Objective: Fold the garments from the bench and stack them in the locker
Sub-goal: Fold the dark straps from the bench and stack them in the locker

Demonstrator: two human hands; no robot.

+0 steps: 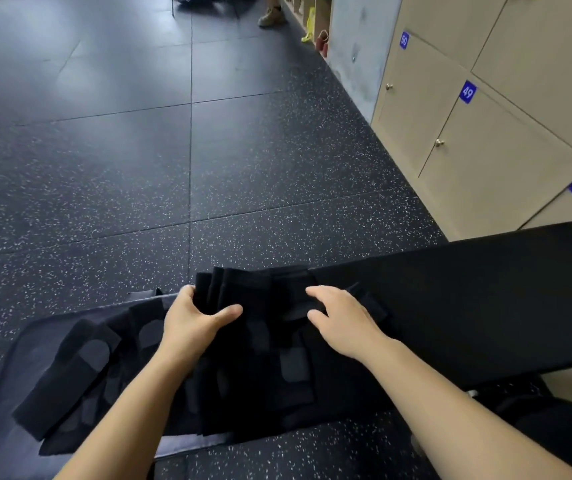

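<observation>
A black padded bench [485, 289] runs across the lower half of the view. Several black garments with grey patches [264, 362] lie overlapping on it, some hanging over the near edge. My left hand [194, 317] grips the far left edge of the middle garment, fingers curled over the fold and thumb on top. My right hand [340, 317] rests on the same garment to the right, fingers bent loosely over a strap-like piece. Beige lockers [478, 161] with blue number plates 48, 49 and 50 line the right wall, doors closed.
Dark speckled rubber floor tiles [173, 150] stretch ahead. At the far top stand a person's shoe [272, 17] and open cubbies with a yellow item [309, 24]. A grey wall section [357, 39] separates the cubbies from the lockers.
</observation>
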